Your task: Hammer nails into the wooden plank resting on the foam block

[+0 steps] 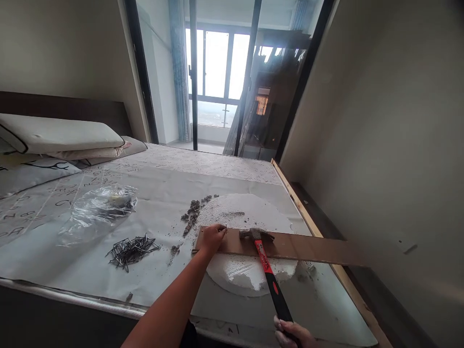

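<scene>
My left hand (213,238) rests on the left end of a long brown board (300,247), its fingers pinching a small upright nail (226,229). Wrapped round the black lower handle of a claw hammer (264,258) is my right hand (293,332), near the bottom edge. The hammer's metal head is over the board, to the right of my left hand. Under the board lies a round white foam disc (250,208). A pile of loose nails (132,250) sits to the left on the grey sheet.
A clear plastic bag (101,208) lies on the grey sheet (155,193) covering the bed. Grey crumbs (192,215) are scattered beside the disc. Folded bedding (65,135) is at the far left. A wooden strip (300,205) runs along the bed's right edge, near the wall.
</scene>
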### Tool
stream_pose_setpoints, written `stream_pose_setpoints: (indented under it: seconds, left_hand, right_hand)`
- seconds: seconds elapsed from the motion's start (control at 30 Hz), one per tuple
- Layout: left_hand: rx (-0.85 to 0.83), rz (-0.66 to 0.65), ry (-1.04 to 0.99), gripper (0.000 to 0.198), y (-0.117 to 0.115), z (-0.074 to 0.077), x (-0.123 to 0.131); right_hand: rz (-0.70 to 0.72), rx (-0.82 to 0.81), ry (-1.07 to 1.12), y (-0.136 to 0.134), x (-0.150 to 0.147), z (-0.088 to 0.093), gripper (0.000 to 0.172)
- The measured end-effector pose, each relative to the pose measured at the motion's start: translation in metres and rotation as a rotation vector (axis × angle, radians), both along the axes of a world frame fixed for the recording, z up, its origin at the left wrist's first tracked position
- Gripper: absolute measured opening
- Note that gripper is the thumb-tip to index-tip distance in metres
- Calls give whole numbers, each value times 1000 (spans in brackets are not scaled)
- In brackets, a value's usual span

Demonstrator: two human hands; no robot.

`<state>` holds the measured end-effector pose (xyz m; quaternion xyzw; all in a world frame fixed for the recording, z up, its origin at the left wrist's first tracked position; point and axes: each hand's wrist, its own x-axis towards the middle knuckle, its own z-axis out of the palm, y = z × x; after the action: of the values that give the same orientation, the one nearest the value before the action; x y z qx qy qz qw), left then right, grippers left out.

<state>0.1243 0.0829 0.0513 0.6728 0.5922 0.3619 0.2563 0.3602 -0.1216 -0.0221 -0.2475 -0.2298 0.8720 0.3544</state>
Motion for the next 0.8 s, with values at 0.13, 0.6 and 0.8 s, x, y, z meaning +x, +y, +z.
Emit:
stream_pose_setpoints:
  seconds: [0.13, 0.6, 0.8]
  left_hand:
    - [-6, -31, -17, 25, 1, -4, 1]
    - [-10, 11, 79, 23, 3, -6, 4]
    - [-26, 3, 76, 24, 3, -8, 2]
  right_hand:
    - [4, 35, -2, 1, 2, -4, 35]
    - [54, 86, -14, 7, 7, -20, 40]
    - [40, 62, 29, 7, 9, -22, 41]
